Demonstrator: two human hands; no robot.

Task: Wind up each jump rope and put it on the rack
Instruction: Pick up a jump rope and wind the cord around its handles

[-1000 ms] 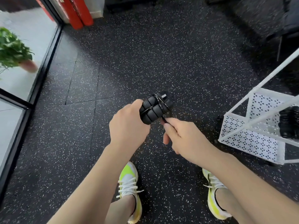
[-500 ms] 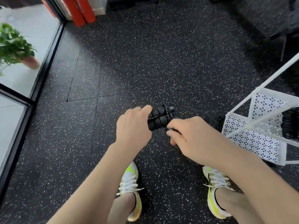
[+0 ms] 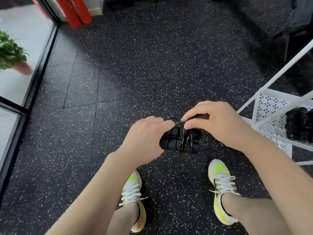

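black speckled rubber floor (image 3: 152, 65), glass wall (image 3: 22, 53), red pads (image 3: 76, 12)

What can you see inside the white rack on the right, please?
Inside the white rack, on its perforated shelf, lies a dark, blurred bundle, possibly wound jump ropes. The frame edge and the rack's bars hide the rest.

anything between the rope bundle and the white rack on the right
Nothing visible. The jump rope sits in both hands, and only bare floor lies between it and the white rack.
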